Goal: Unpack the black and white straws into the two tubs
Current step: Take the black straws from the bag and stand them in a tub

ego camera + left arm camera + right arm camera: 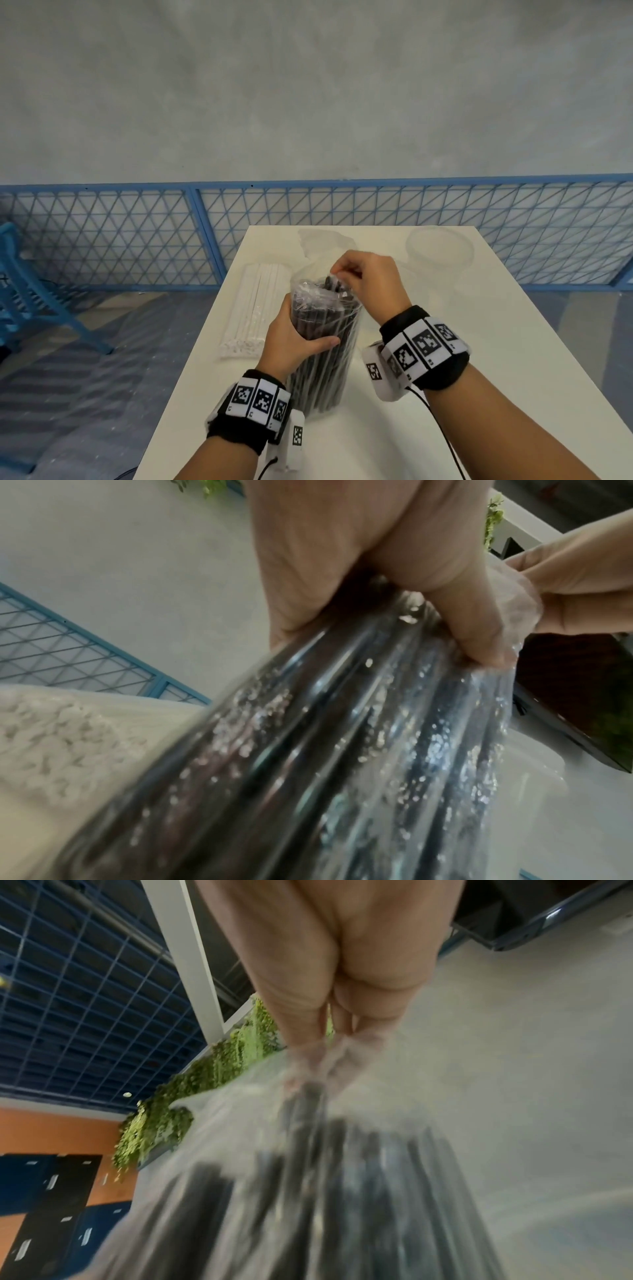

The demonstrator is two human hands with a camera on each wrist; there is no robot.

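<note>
A clear plastic pack of black straws point(322, 359) stands upright on the white table point(462, 394), near the middle. My left hand point(298, 335) grips the pack's upper part, fingers and thumb wrapped round it point(455, 626). My right hand point(346, 270) pinches the plastic film at the pack's top point(329, 1066). A pack of white straws point(255, 308) lies flat on the table to the left. Two clear tubs sit at the table's far edge: one point(327, 241) behind my hands, the other point(440, 245) to the right.
A blue mesh fence point(102, 236) runs behind the table in front of a grey wall. A blue frame point(30, 291) stands on the floor at the left. The table's left edge runs close beside the white straws.
</note>
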